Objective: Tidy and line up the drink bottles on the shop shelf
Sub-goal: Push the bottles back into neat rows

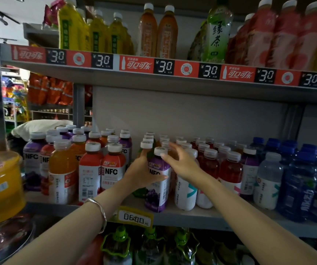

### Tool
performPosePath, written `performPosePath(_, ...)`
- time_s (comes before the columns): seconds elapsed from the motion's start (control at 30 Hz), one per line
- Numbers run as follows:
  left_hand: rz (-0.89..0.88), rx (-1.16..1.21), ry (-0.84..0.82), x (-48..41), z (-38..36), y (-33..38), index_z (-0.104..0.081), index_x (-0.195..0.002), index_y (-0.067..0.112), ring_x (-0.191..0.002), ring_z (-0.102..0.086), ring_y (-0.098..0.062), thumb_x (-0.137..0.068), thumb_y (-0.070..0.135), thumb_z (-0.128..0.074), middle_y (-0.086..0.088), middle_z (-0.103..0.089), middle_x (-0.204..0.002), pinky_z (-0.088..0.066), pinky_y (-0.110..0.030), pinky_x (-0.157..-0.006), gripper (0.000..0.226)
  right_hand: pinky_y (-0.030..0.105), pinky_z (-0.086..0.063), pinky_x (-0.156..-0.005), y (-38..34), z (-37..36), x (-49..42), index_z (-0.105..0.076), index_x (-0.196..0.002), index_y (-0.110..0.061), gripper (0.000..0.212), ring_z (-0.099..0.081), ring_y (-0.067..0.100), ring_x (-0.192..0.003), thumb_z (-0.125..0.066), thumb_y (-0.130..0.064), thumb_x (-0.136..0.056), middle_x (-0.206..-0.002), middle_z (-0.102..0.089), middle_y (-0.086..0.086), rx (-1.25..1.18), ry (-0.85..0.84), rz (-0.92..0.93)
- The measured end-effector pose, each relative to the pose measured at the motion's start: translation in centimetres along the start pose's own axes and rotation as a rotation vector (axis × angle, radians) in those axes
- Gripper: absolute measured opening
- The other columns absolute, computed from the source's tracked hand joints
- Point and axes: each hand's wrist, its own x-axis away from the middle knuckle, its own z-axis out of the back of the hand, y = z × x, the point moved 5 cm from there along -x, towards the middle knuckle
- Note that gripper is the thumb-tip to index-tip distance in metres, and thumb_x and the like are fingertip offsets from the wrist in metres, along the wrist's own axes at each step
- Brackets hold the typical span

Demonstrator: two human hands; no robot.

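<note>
Nearest, along the bottom edge of the frame, green-capped pouches [119, 243] sit below two bare forearms that reach up from the lower corners. A silver bangle [101, 213] rings the left wrist. Just above, a yellow price tag [135, 216] hangs on the front lip of the middle shelf [192, 217].

At the centre of the frame the purple bottle [157, 190] stands at that front edge. The left hand [141, 170] grips it from the left, thumb across the label. The right hand [181, 161] is open, its fingers spread over the caps behind and its thumb tip beside the purple bottle's white cap.

Left of centre stand red bottles [90, 175] and an orange bottle [62, 169]. Right of centre are white-labelled bottles [185, 190], then blue bottles [303, 184] at the right edge. A yellow tub [0, 184] fills the left edge.

Farther up, a red price strip [165, 66] fronts the top shelf [153, 79], which carries tall bottles [167, 33].
</note>
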Motion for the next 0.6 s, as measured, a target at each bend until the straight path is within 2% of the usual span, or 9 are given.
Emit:
performPosePath(0.1,0.037,0.109,-0.181,0.9,0.5,0.2,-0.044,-0.13,0.024,-0.117,-0.054,-0.011,-0.074,0.02,-0.078,0.008,-0.058,-0.121,-0.044,-0.021,-0.093,0.066,0.028,-0.041,-0.099,1.7,-1.6,-0.2,-0.036,-0.141,-0.021,0.061,-0.049,0.013,-0.119,-0.062,-0.038,-0.088,-0.136,-0.051,-0.004,-0.099,-0.018,-0.102)
performPosePath(0.17,0.023,0.108,-0.235,1.5,0.6,0.5,-0.045,-0.13,0.023,-0.113,-0.051,-0.007,-0.077,0.015,-0.075,0.013,-0.054,-0.113,-0.04,-0.019,-0.089,0.061,0.026,-0.044,-0.094,2.8,-2.4,-0.2,-0.038,-0.139,-0.021,0.062,-0.054,0.013,-0.112,-0.067,-0.035,-0.085,-0.131,-0.055,-0.003,-0.12,-0.023,-0.12)
performPosePath(0.23,0.021,0.127,-0.243,1.8,0.7,0.5,-0.045,-0.13,0.022,-0.111,-0.051,-0.007,-0.077,0.014,-0.076,0.012,-0.052,-0.111,-0.039,-0.018,-0.089,0.062,0.025,-0.045,-0.09,3.4,-2.8,-0.2,-0.04,-0.138,-0.019,0.063,-0.055,0.012,-0.108,-0.069,-0.031,-0.083,-0.129,-0.057,0.0,-0.132,-0.024,-0.132)
performPosePath(0.33,0.025,0.172,-0.235,1.8,0.5,0.0,-0.043,-0.131,0.021,-0.117,-0.053,-0.012,-0.075,0.015,-0.078,0.005,-0.057,-0.123,-0.041,-0.023,-0.097,0.067,0.02,-0.044,-0.084,3.5,-3.0,-0.2,-0.041,-0.136,-0.017,0.063,-0.054,0.01,-0.104,-0.072,-0.027,-0.082,-0.124,-0.058,-0.002,-0.134,-0.016,-0.116)
performPosePath(0.43,0.022,0.196,-0.214,1.7,0.3,-0.4,-0.043,-0.132,0.021,-0.119,-0.052,-0.012,-0.075,0.015,-0.077,0.003,-0.056,-0.126,-0.042,-0.028,-0.101,0.066,0.011,-0.043,-0.073,3.3,-2.9,-0.3,-0.043,-0.134,-0.016,0.063,-0.054,0.008,-0.1,-0.074,-0.025,-0.08,-0.114,-0.057,-0.005,-0.134,0.008,-0.095)
performPosePath(0.6,0.026,0.24,-0.167,1.7,-0.1,-1.1,-0.042,-0.129,0.024,-0.117,-0.053,-0.009,-0.074,0.021,-0.077,0.011,-0.057,-0.122,-0.043,-0.029,-0.101,0.065,0.02,-0.043,-0.087,3.6,-3.0,-0.4,-0.044,-0.134,-0.019,0.062,-0.054,0.009,-0.107,-0.072,-0.03,-0.081,-0.122,-0.058,-0.003,-0.115,0.011,-0.072)
